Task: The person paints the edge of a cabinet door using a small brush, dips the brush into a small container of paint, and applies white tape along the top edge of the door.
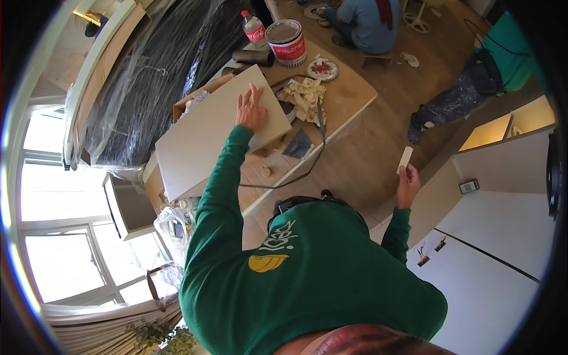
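Observation:
My left hand [251, 111] rests on a flat, off-white panel [198, 137], its fingers stretched and spread near the far right edge. The panel lies at a slant across a cluttered table. Out to the right, apart from the table, my right hand [407, 184] grips the lower end of a small, pale rectangular strip [404, 160]. Whether this is a block or folded sheet I cannot tell. Beside the panel lie a crumpled cream cloth or paper [303, 99] and a dark grey flat sheet [297, 144].
The wooden table [349, 89] also bears a paint bucket [286, 44], a bottle [254, 29], a lid [322, 69] with reddish smears and a dark strap [323, 133]. Two people work nearby, one seated [367, 26], one standing [473, 74]. Plastic sheeting [160, 77] hangs at left.

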Tool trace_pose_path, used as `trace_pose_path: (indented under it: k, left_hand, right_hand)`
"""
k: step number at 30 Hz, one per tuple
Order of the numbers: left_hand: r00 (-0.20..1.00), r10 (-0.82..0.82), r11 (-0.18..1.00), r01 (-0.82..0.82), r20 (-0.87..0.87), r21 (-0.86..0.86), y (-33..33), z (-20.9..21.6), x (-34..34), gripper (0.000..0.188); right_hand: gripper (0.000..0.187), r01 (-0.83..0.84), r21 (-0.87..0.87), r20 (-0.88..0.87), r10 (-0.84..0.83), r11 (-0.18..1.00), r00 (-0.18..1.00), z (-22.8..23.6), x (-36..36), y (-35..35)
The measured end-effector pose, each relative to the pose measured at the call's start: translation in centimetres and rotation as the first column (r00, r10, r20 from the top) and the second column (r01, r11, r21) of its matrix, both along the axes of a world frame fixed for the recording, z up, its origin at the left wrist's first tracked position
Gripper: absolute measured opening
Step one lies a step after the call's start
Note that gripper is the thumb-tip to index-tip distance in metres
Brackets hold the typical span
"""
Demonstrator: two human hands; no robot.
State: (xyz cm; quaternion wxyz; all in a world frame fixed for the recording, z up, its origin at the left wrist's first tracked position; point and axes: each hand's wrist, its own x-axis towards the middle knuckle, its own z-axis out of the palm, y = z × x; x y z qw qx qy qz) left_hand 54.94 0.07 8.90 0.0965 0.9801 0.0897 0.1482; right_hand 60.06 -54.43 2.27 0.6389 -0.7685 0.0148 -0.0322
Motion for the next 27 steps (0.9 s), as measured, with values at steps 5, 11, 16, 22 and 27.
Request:
trace_pose_path:
  k: [5, 11, 16, 22, 27]
  left_hand:
    - [0.995, 0.007, 0.998, -0.014, -0.101, -0.069, -1.2, 0.4, 0.1, 0.092]
    - [0.996, 0.037, 0.859, -0.071, -0.077, -0.507, -8.8, 3.9, -6.8, 0.066]
    - [0.996, -0.049, 0.575, 0.084, 0.068, -0.814, -11.4, 3.9, -6.2, 0.061]
    - [0.946, -0.221, 0.372, 0.308, 0.239, -0.875, -12.3, 5.5, -4.4, 0.074]
    - [0.916, -0.193, 0.233, 0.392, 0.353, -0.89, -10.4, 6.6, -4.4, 0.06]
  right_hand:
    - [0.036, -0.044, -0.062, -0.012, 0.043, 0.997, 0.999, -0.7, -0.2, -0.3]
    - [0.029, -0.217, 0.094, 0.012, 0.217, 0.972, 0.976, 5.0, -2.4, 3.3]
    - [0.025, -0.47, 0.102, 0.058, 0.466, 0.877, 0.883, 10.7, -3.1, 10.1]
    - [0.024, -0.631, 0.006, 0.136, 0.624, 0.776, 0.769, 15.3, -5.4, 19.5]
    - [0.022, -0.611, -0.101, 0.173, 0.619, 0.785, 0.766, 15.3, -7.2, 24.3]
